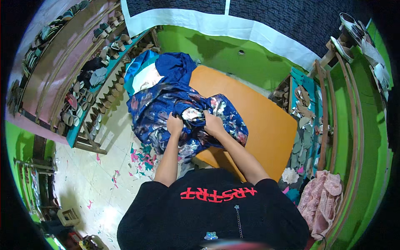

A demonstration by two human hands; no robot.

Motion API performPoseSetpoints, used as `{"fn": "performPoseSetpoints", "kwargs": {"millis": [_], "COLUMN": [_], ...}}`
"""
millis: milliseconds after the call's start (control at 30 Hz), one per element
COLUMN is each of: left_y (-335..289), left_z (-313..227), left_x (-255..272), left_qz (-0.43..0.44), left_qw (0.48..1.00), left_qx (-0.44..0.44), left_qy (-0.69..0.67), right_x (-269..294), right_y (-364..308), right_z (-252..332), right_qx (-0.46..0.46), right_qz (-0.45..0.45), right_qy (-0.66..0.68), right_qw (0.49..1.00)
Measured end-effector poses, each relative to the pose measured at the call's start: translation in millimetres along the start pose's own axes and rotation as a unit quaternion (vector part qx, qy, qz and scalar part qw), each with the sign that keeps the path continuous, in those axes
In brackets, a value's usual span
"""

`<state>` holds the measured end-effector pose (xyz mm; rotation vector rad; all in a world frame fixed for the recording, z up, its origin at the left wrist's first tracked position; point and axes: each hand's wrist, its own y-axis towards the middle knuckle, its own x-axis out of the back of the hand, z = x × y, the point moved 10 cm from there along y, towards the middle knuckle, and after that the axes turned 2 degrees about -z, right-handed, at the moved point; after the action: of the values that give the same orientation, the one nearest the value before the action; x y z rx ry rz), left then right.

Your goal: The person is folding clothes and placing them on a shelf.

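A shiny dark blue fabric with a floral print [154,106] lies bunched over the left part of an orange table [258,121]. My left hand [174,124] is closed on a fold of it near the middle. Close by on the right, my right hand [212,123] grips another fold. Between the two hands the cloth is gathered, and a pale flower patch shows there. Behind the floral cloth are a plain dark blue cloth [177,68], a teal satin cloth [133,75] and a white piece [146,79].
Shelves with several shoes and shoe forms [110,50] line the left. Cut scraps [143,158] litter the tiled floor. At the right stand a teal bench [310,108] with grey and brown cut pieces, wooden rails [354,112] and a pink lacy cloth [318,200].
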<state>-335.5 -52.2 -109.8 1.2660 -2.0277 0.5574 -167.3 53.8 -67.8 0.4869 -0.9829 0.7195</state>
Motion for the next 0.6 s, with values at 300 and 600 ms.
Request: {"fn": "performPoseSetpoints", "kwargs": {"millis": [300, 600], "left_y": [-173.4, -367.5], "left_z": [-206.0, -340.4], "left_x": [-151.8, -231.6], "left_qz": [0.175, 0.506], "left_qw": [0.957, 0.773], "left_qx": [-0.098, -0.154], "left_qy": [-0.209, -0.351], "right_x": [201.4, 335.1], "right_y": [-152.5, -316.6], "right_z": [-190.7, -274.9], "right_qx": [-0.138, -0.322], "right_qz": [-0.26, -0.481], "right_qy": [0.052, 0.018], "right_qw": [0.954, 0.815]}}
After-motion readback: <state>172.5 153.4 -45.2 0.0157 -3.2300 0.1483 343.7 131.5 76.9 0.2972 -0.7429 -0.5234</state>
